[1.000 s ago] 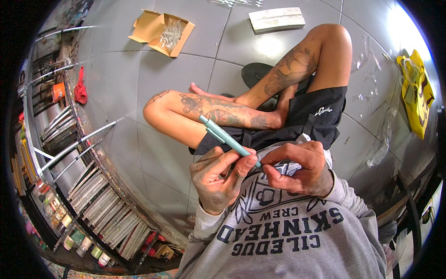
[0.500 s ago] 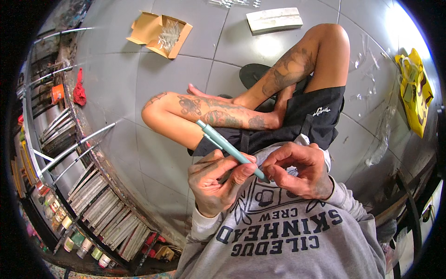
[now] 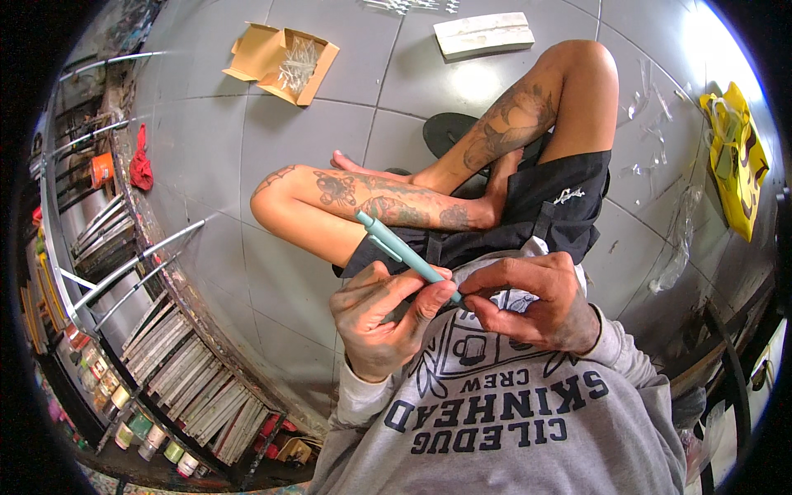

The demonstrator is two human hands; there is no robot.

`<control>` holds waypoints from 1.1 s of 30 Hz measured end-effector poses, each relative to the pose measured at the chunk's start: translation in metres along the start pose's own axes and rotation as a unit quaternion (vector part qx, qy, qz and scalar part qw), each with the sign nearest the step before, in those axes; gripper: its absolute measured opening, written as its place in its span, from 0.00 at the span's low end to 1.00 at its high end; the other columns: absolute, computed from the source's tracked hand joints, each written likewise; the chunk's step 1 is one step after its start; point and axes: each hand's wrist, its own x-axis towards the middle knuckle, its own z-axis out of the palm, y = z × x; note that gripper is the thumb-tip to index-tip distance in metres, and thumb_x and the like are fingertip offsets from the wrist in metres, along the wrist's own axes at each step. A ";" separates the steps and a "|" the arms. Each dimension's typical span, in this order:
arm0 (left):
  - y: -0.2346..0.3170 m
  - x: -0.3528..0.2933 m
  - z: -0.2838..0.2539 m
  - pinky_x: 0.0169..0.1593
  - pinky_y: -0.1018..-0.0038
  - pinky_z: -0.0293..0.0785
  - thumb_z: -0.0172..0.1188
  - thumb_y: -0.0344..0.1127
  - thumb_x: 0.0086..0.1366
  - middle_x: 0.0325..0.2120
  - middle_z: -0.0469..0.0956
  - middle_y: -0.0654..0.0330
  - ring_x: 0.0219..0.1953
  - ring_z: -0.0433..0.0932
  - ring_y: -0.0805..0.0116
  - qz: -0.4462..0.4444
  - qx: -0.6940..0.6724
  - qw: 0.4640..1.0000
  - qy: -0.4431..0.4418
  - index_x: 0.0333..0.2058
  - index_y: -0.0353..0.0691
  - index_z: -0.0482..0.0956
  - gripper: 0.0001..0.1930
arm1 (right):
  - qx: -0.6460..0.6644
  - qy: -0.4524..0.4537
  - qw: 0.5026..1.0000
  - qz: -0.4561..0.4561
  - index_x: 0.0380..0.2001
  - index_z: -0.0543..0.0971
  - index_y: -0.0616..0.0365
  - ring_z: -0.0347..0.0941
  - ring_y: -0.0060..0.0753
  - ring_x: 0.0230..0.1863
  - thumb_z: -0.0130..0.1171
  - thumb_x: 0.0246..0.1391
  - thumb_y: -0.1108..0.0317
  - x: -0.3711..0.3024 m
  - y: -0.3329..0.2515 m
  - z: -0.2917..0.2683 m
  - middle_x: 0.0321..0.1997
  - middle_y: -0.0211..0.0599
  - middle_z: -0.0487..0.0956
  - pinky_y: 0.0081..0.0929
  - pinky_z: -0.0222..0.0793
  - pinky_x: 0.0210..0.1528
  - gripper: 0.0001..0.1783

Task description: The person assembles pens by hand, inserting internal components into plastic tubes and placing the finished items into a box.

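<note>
A teal click pen slants between my hands, its button end pointing up and to the left. My left hand pinches the barrel low down between thumb and fingers. At the pen's lower end, my right hand is closed, thumb and forefinger pressed on the tip. The tip itself is hidden by those fingers. Beyond my crossed legs, an open brown cardboard box holds several thin clear plastic pieces.
A white block-like box lies on the grey tiles, with small pale parts beyond it. On the right are clear plastic scraps and a yellow bag. A rack of frames and jars runs along the left.
The pen has shifted slightly to the right and up. My right fingers have closed in around its lower end, covering the tip that showed before.
</note>
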 end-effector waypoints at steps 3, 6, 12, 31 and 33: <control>-0.001 -0.001 0.002 0.27 0.78 0.67 0.76 0.35 0.56 0.24 0.85 0.66 0.21 0.70 0.74 0.008 0.005 1.000 0.005 0.34 0.37 0.90 0.10 | -0.025 -0.011 1.000 -0.012 0.37 0.83 0.63 0.85 0.36 0.30 0.70 0.48 0.78 0.001 0.000 -0.002 0.30 0.40 0.85 0.27 0.80 0.32 0.11; 0.001 0.000 0.002 0.27 0.78 0.67 0.76 0.35 0.56 0.24 0.86 0.65 0.21 0.70 0.74 0.009 0.021 1.000 -0.002 0.35 0.38 0.90 0.10 | -0.063 -0.020 0.997 -0.038 0.35 0.81 0.61 0.82 0.37 0.27 0.70 0.45 0.78 0.000 0.000 -0.002 0.27 0.37 0.81 0.30 0.77 0.29 0.12; -0.001 0.001 0.000 0.27 0.77 0.67 0.76 0.36 0.57 0.24 0.85 0.64 0.21 0.70 0.74 0.021 0.014 0.999 -0.029 0.35 0.37 0.89 0.10 | -0.085 -0.025 0.992 -0.086 0.31 0.75 0.59 0.76 0.38 0.24 0.70 0.42 0.76 0.007 0.002 0.001 0.23 0.33 0.73 0.35 0.71 0.26 0.14; -0.012 -0.002 -0.007 0.30 0.76 0.67 0.68 0.38 0.66 0.22 0.79 0.61 0.25 0.71 0.73 -0.073 -0.127 0.983 -0.108 0.35 0.34 0.87 0.11 | -0.015 -0.041 0.996 -0.082 0.30 0.75 0.60 0.77 0.42 0.24 0.69 0.44 0.76 0.010 0.005 0.007 0.23 0.37 0.75 0.34 0.73 0.26 0.12; -0.016 -0.005 -0.007 0.30 0.76 0.67 0.68 0.38 0.66 0.22 0.79 0.61 0.24 0.70 0.73 -0.075 -0.137 0.981 -0.116 0.36 0.35 0.87 0.11 | -0.049 -0.033 0.991 -0.119 0.30 0.74 0.60 0.76 0.40 0.24 0.68 0.42 0.77 0.010 0.009 0.010 0.24 0.35 0.74 0.32 0.71 0.25 0.12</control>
